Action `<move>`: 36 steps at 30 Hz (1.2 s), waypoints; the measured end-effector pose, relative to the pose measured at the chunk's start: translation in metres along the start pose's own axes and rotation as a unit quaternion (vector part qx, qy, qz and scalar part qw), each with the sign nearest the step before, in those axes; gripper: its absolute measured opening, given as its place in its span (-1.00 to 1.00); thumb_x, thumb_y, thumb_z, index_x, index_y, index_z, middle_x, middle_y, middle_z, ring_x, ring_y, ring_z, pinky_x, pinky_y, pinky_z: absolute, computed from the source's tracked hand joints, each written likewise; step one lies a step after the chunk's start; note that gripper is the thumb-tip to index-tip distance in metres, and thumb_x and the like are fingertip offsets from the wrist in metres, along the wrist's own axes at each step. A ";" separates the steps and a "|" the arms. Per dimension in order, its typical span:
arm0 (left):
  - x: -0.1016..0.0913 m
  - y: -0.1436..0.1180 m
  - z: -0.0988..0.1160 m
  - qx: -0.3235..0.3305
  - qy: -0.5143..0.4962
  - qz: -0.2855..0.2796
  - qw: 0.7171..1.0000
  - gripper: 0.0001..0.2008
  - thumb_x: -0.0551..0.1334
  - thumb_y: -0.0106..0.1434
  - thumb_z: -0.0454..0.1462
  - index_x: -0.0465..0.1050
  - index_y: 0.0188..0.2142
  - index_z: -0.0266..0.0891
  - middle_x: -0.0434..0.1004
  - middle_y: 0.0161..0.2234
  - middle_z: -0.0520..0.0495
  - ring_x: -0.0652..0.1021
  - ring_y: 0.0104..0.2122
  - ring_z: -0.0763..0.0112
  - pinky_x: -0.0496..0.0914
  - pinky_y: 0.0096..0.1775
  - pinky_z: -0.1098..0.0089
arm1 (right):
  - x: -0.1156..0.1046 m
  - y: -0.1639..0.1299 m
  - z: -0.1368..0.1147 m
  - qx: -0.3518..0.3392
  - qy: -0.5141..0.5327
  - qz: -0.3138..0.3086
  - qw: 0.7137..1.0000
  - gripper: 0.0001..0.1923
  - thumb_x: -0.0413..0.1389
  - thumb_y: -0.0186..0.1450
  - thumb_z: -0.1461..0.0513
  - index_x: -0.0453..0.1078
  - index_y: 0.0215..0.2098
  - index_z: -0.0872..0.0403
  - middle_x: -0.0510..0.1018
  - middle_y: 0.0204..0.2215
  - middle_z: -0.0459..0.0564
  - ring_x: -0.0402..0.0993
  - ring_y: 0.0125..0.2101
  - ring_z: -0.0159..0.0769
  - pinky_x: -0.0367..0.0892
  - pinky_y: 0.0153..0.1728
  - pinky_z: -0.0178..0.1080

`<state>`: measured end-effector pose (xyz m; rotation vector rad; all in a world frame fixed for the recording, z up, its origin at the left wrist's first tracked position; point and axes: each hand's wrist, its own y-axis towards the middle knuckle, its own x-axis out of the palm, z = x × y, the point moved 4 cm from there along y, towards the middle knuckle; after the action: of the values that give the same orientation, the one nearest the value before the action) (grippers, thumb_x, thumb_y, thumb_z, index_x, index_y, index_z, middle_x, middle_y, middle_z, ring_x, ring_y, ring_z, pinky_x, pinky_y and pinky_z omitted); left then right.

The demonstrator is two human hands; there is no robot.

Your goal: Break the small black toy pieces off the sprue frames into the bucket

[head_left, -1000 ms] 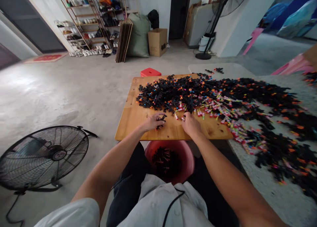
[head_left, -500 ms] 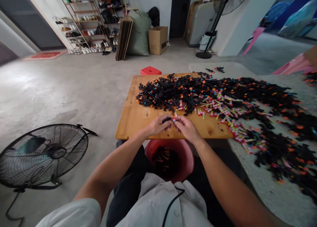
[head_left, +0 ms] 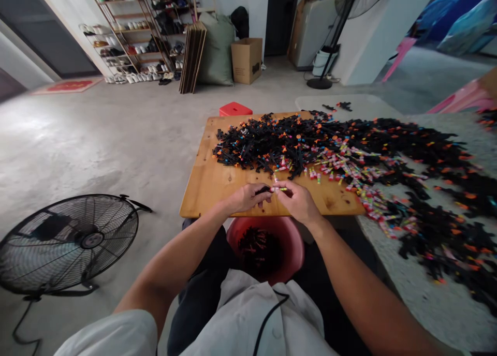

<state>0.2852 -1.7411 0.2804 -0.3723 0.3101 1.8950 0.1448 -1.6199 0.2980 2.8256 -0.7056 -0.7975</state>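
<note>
Over the near part of the wooden table, my left hand [head_left: 250,196] is closed on a small black plastic piece [head_left: 264,189], mostly covered by the fingers. My right hand [head_left: 295,198] pinches a small colourful tube-shaped piece [head_left: 278,189], pink and white with a yellow-green end, close against the black piece. Whether the two pieces are joined I cannot tell. Just beyond my fingertips a heap of black plastic parts [head_left: 256,144] with orange and blue bits covers the table. More of the colourful pieces [head_left: 341,162] lie scattered to the right of my hands.
A pink basin [head_left: 297,250] with dark pieces inside sits below the edge of the wooden table [head_left: 202,190]. A speckled grey surface [head_left: 407,288] bearing more parts adjoins on the right. A floor fan [head_left: 91,239] stands left; a red stool [head_left: 235,108] is behind the table.
My right hand has shifted slightly right, and the colourful piece now lies lengthwise between my hands with more of it showing. My left hand keeps its hold on the black piece.
</note>
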 end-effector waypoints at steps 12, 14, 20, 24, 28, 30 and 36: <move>0.013 -0.008 0.014 -0.024 -0.069 -0.066 0.995 -0.58 0.18 0.49 0.04 0.50 -0.08 -0.29 0.69 -0.21 -0.13 0.65 -0.42 0.46 0.46 -0.42 0.52 | 0.001 0.005 0.018 0.081 0.231 -0.071 0.967 -0.69 0.24 0.27 -0.02 0.54 -0.28 0.05 0.36 -0.64 -0.19 0.22 -0.65 -0.41 0.20 -0.62 -0.31; 0.016 -0.008 0.013 -0.036 -0.098 -0.084 0.991 -0.57 0.17 0.50 0.05 0.50 -0.08 -0.30 0.69 -0.20 -0.16 0.66 -0.44 0.46 0.45 -0.45 0.52 | 0.004 0.004 0.021 0.098 0.256 -0.081 0.958 -0.67 0.24 0.26 -0.05 0.51 -0.29 0.04 0.37 -0.62 -0.19 0.19 -0.65 -0.42 0.17 -0.64 -0.32; 0.022 -0.006 0.006 -0.038 -0.087 -0.092 0.991 -0.60 0.17 0.51 0.02 0.52 -0.04 -0.29 0.69 -0.19 -0.15 0.66 -0.46 0.45 0.47 -0.47 0.50 | 0.009 -0.002 0.015 0.070 0.209 -0.060 0.974 -0.66 0.22 0.33 -0.07 0.49 -0.27 0.02 0.33 -0.67 -0.21 0.20 -0.66 -0.40 0.18 -0.59 -0.29; 0.030 -0.006 0.003 -0.051 -0.066 -0.111 0.990 -0.60 0.10 0.54 -0.01 0.51 -0.04 -0.29 0.70 -0.21 -0.16 0.65 -0.45 0.42 0.48 -0.44 0.46 | 0.014 -0.008 0.020 0.079 0.197 -0.028 0.977 -0.66 0.19 0.34 -0.08 0.46 -0.29 0.00 0.30 -0.66 -0.20 0.17 -0.66 -0.39 0.10 -0.61 -0.29; 0.020 -0.004 0.003 -0.012 0.060 -0.163 0.985 -0.60 0.24 0.44 0.03 0.58 -0.02 -0.23 0.71 -0.16 -0.10 0.67 -0.27 0.33 0.49 -0.25 0.42 | 0.009 -0.019 0.029 0.084 0.145 -0.059 0.984 -0.69 0.15 0.37 -0.03 0.50 -0.28 0.03 0.37 -0.61 -0.17 0.24 -0.59 -0.37 0.17 -0.54 -0.30; 0.007 0.002 0.001 0.019 0.122 -0.172 0.977 -0.65 0.29 0.40 0.00 0.63 -0.02 -0.18 0.70 -0.11 -0.06 0.66 -0.15 0.28 0.48 -0.12 0.40 | 0.004 -0.026 0.033 0.075 0.081 -0.138 0.984 -0.72 0.15 0.37 0.03 0.54 -0.28 0.05 0.49 -0.54 -0.12 0.33 -0.53 -0.35 0.23 -0.47 -0.30; -0.034 0.058 -0.023 0.031 0.334 0.122 0.934 -0.61 0.04 0.47 -0.37 0.56 0.13 -0.25 0.58 0.14 -0.22 0.54 0.14 0.17 0.40 0.20 0.20 | -0.005 -0.006 0.050 0.089 -0.112 -0.180 0.973 -0.66 0.09 0.42 0.06 0.56 -0.37 0.07 0.62 -0.47 -0.05 0.48 -0.43 -0.27 0.28 -0.37 -0.29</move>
<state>0.2439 -1.7990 0.2752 -0.9758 0.9015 1.9418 0.1176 -1.6118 0.2559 3.1074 -0.2993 -1.1765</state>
